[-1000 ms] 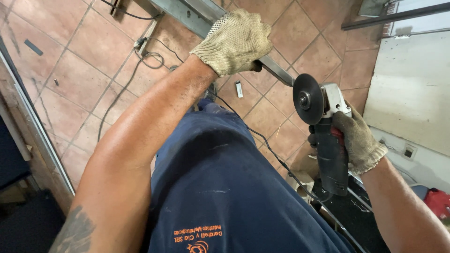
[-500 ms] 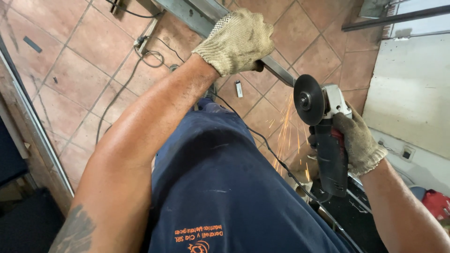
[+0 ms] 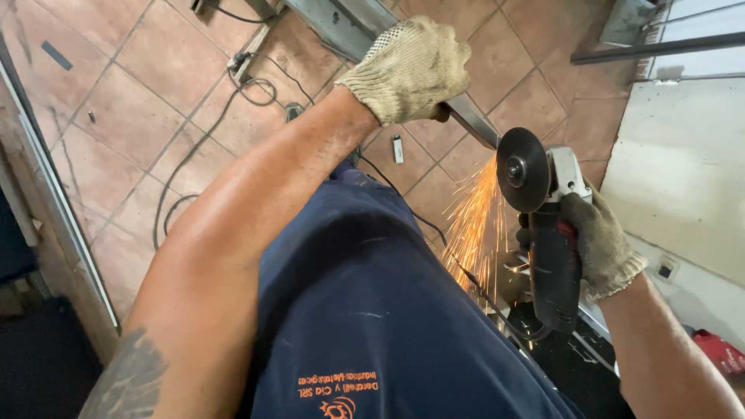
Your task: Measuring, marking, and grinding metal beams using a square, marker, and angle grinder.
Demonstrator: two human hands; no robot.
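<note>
Dark-bodied angle grinder with a grey gear head (image 3: 552, 256) at right of centre, round black disc (image 3: 521, 170) pressed against the long grey metal bar (image 3: 473, 120) that runs down from the upper middle. Orange sparks (image 3: 479, 221) fanning downward from the contact point. Right hand (image 3: 597, 244) in a soiled knitted glove, fingers wrapped fully round the grinder's body. Left hand (image 3: 411, 70), gloved alike, clenched tight over the bar just above the disc. Bar's lower stretch hidden behind grinder and sparks. Navy work shirt (image 3: 372, 310) filling the lower centre. Black cable (image 3: 202, 140) looping across reddish floor tiles (image 3: 116, 93) at upper left. Small pale object (image 3: 397, 147) on the tiles, possibly a lighter.
</note>
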